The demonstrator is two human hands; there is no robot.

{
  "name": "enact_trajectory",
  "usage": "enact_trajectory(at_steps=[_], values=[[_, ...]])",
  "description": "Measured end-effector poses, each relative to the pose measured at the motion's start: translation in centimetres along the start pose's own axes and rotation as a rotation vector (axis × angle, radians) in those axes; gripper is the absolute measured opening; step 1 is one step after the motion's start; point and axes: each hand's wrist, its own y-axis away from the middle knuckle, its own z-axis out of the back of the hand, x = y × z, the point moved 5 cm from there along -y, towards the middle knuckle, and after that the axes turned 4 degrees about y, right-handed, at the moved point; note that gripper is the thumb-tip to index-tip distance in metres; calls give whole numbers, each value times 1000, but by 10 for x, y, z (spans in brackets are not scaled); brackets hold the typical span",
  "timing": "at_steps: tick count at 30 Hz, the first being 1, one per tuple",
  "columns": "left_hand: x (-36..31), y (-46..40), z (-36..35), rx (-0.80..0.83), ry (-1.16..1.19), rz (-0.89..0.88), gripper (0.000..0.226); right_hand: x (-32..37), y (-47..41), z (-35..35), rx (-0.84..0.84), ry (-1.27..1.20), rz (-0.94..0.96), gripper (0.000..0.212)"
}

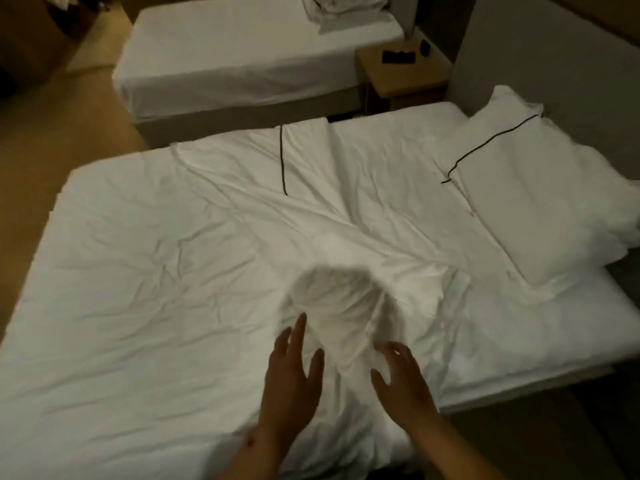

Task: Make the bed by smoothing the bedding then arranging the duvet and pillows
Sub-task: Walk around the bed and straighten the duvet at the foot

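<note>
Now | hands [346, 379] flank raised duvet [343, 299] fold | fingers spread

Second bed [221, 46] at twelve o'clock, covered by a plain white sheet; crumpled white linen [341, 8] heaped at its far right end; wooden bedside table [405, 74] at one o'clock, just beside that bed; two small dark objects [398, 57] on its top, too blurred to identify; tan floor [41, 133] at ten o'clock; grey wall [554, 46] at two o'clock.
</note>
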Motion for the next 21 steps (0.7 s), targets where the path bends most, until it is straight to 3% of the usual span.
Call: enact_trajectory(at_steps=[3, 5, 9, 12, 16, 18, 21], values=[[-19, -40, -65, 15, 21, 38, 66, -55, -57, 13, -62, 2, -34, 32], [-27, -66, -118, 56, 53, 70, 63, -92, -92, 18, -111, -9, -67, 34], [-34, -125, -240, 131, 89, 105, 69, -174, -156, 18, -100, 155, -70, 59], [-26, -159, -310, 132, 80, 132, 76, -224, -199, 11, 63, 393, -7, 81], [-10, -191, -363, 161, 79, 170, 75, -267, -252, 1, 82, 541, 115, 84], [-5, -200, -374, 149, 57, 173, 74, -269, -268, -2, 30, 522, 218, 75], [-7, -204, -370, 76, 113, 186, 72, -248, -274, 8, -124, 413, 348, 37]])
